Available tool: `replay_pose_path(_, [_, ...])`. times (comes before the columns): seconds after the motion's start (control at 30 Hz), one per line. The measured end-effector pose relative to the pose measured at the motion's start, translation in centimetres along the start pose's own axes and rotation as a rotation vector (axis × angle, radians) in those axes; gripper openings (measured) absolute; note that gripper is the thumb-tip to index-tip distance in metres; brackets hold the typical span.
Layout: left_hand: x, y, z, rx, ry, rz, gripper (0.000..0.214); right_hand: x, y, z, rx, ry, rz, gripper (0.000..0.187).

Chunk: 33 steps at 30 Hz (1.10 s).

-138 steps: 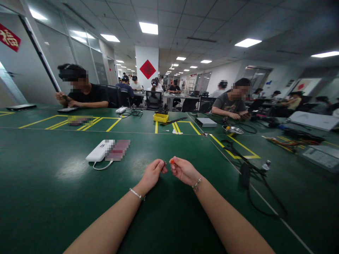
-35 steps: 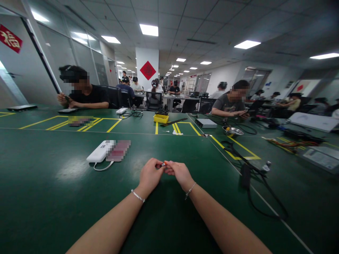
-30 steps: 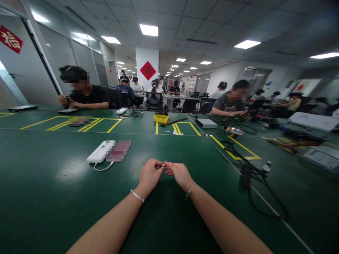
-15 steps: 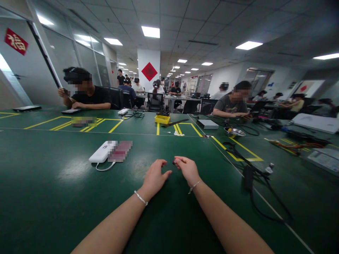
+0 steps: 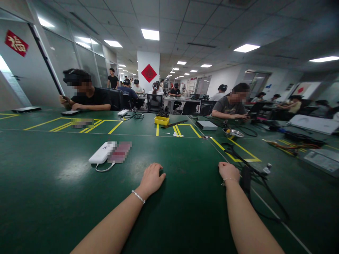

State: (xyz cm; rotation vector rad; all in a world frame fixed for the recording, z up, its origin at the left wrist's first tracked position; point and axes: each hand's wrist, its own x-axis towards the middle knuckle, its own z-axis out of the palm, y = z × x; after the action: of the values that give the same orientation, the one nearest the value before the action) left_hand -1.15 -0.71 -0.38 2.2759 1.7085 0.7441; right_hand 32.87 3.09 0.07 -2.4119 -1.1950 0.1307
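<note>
- right hand [image 5: 229, 171]: fingers curled in, knuckles toward the camera, fist resting on the green table [image 5: 185, 211], far right of the white power bank [image 5: 102, 152]. Cannot tell whether anything sits inside the fist.
- left hand [image 5: 152, 177]: palm down, fingers loose and slightly bent, nothing in it. It rests on the table right of the power bank, a little nearer the person.
- nearest thing to the right hand: black plug block [image 5: 246, 178], just beside the wrist on the side away from the power bank. Its black cable [image 5: 277, 198] trails off further from the power bank.
- risk: the wrist or bracelet [image 5: 228, 179] snags the block or cable and drags it, because they lie so close.
- risk: if a small part is in the fist, a loosened grip drops it. The dark mat and cable clutter would likely hide it.
- risk: the small white-capped piece [image 5: 267, 167] past the block looks light, so a tug on the cable may tip it.
- low risk on the left: the power bank and its white cord [image 5: 102, 168] lie apart from the left hand.
</note>
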Motion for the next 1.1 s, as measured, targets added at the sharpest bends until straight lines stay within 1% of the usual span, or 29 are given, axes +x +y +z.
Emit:
replay_pose_path(0.1, [0.0, -0.1, 0.2, 0.007, 0.0, 0.014, 0.025, -0.1, 0.0, 0.0, 0.0, 0.013, 0.055, 0.033])
replay_pose_path(0.17, [0.0, -0.2, 0.3, 0.011, -0.003, 0.024, 0.027, 0.0, -0.1, -0.1, 0.016, 0.065, 0.044, 0.036])
replay_pose_path(0.23, [0.0, -0.2, 0.3, 0.018, -0.012, 0.024, 0.03, -0.2, -0.8, -0.1, 0.021, 0.159, -0.044, 0.042])
replay_pose_path(0.3, [0.0, -0.1, 0.4, 0.03, -0.02, 0.014, 0.034, -1.0, -2.3, 0.0, 0.016, 0.226, -0.198, 0.047])
replay_pose_path(0.33, [0.0, -0.1, 0.3, 0.037, -0.025, 0.01, 0.035, -1.6, -3.3, 0.1, 0.013, 0.227, -0.294, 0.049])
replay_pose_path(0.37, [0.0, 0.0, 0.3, 0.043, -0.031, 0.008, 0.036, -2.5, -4.5, 0.3, 0.012, 0.21, -0.392, 0.05])
replay_pose_path(0.43, [0.0, 0.1, 0.3, 0.055, -0.046, 0.013, 0.036, -4.9, -7.0, 0.9, 0.007, 0.129, -0.594, 0.05])
replay_pose_path(0.53, [-0.1, 0.1, 0.3, 0.074, -0.06, 0.014, 0.036, -9.1, -10.2, 2.1, -0.044, -0.057, -0.816, 0.051])
replay_pose_path(0.6, [-0.1, 0.1, 0.3, 0.09, -0.061, 0.009, 0.04, -11.4, -11.4, 2.8, -0.081, -0.19, -0.939, 0.052])
replay_pose_path(0.67, [-0.1, 0.1, 0.4, 0.11, -0.068, 0.016, 0.043, -12.9, -11.9, 3.3, -0.102, -0.303, -1.021, 0.051])
replay_pose_path(0.77, [-0.2, 0.1, 0.5, 0.138, -0.096, 0.035, 0.042, -13.6, -11.8, 3.5, -0.121, -0.432, -1.049, 0.05])
replay_pose_path(0.83, [-0.2, 0.2, 0.5, 0.146, -0.109, 0.037, 0.041, -13.6, -11.7, 3.6, -0.128, -0.473, -1.043, 0.052])
replay_pose_path(1.0, [-0.3, 0.1, 0.5, 0.147, -0.106, 0.041, 0.04, -13.1, -11.7, 3.5, -0.126, -0.472, -1.062, 0.052])
replay_pose_path(1.07, [-0.3, 0.0, 0.4, 0.142, -0.102, 0.054, 0.038, -12.3, -11.4, 3.3, -0.144, -0.427, -1.042, 0.051])
replay_pose_path(1.1, [-0.3, 0.0, 0.3, 0.138, -0.103, 0.057, 0.037, -11.6, -11.1, 3.1, -0.159, -0.381, -1.01, 0.05])
